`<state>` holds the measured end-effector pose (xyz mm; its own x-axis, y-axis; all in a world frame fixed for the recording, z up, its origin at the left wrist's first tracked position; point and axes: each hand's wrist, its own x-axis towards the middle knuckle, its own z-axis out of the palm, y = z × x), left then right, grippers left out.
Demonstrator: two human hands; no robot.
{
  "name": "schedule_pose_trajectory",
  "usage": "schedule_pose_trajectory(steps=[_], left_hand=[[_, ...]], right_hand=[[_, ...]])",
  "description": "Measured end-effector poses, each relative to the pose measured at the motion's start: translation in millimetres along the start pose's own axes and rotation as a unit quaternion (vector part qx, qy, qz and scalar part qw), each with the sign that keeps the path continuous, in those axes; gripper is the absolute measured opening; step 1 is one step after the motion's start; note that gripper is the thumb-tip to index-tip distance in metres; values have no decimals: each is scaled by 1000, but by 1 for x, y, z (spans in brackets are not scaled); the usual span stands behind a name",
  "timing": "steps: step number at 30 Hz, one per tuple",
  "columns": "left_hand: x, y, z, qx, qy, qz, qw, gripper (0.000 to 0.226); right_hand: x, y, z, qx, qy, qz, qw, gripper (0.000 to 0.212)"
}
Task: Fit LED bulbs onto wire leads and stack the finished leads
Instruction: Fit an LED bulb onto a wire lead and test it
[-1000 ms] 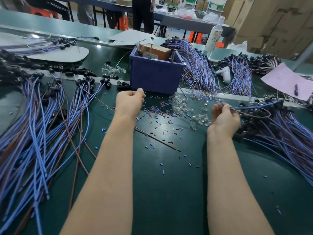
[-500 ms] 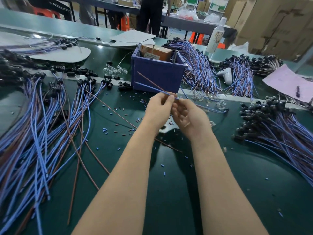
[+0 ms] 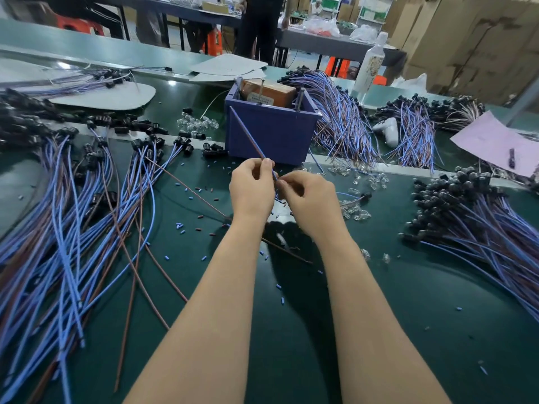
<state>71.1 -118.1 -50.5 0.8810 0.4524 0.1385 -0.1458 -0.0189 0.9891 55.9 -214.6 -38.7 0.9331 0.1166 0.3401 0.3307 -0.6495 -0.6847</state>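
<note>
Just in front of the blue bin point(image 3: 280, 135), the left hand point(image 3: 252, 186) pinched the blue-and-brown wire lead point(image 3: 248, 135) and the right hand point(image 3: 309, 199) curled its fingers round the lead's near end — any bulb there was hidden — so a slack pinch could have let the lead twist and a bulb seat crooked.

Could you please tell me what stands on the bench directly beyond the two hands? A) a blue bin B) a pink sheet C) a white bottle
A: the blue bin stands just beyond the left hand and right hand, and the wire lead they hold slants across its front wall.
</note>
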Motion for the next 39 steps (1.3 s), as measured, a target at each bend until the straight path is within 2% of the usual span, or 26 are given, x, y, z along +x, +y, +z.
schedule_pose_trajectory(steps=[3, 7, 9, 12, 14, 16, 17, 20, 28, 39], left_hand=[[-1, 1, 1, -24, -31, -1, 999, 13], [-5, 2, 5, 4, -108, 7, 994, 14], [-4, 2, 4, 16, -91, 14, 996, 15], [-2, 2, 2, -44, -42, -17, 998, 22], [-1, 2, 1, -61, -13, -20, 998, 22], [0, 0, 0, -38, 11, -4, 999, 19], [1, -1, -1, -28, 20, 4, 999, 18], [3, -4, -1, -12, 25, 10, 1000, 18], [5, -7, -2, 11, -2, 5, 1000, 19], [6, -8, -3, -6, 5, 6, 1000, 18]], right_hand=[[1, 0, 1, 17, 32, 11, 999, 17], [2, -1, 3, 34, 83, 41, 995, 17], [2, -2, 3, 32, 108, 43, 993, 17], [3, -1, -2, -6, 198, 40, 979, 16], [6, 0, -6, 63, 230, 71, 968, 13], [6, 1, -5, 144, 206, 107, 962, 10], [6, 0, -4, 147, 185, 111, 965, 13], [2, -1, 3, 91, 138, 80, 983, 26], [3, 1, 9, 38, 83, 65, 994, 30], [5, 6, 10, 35, 72, 86, 993, 36]])
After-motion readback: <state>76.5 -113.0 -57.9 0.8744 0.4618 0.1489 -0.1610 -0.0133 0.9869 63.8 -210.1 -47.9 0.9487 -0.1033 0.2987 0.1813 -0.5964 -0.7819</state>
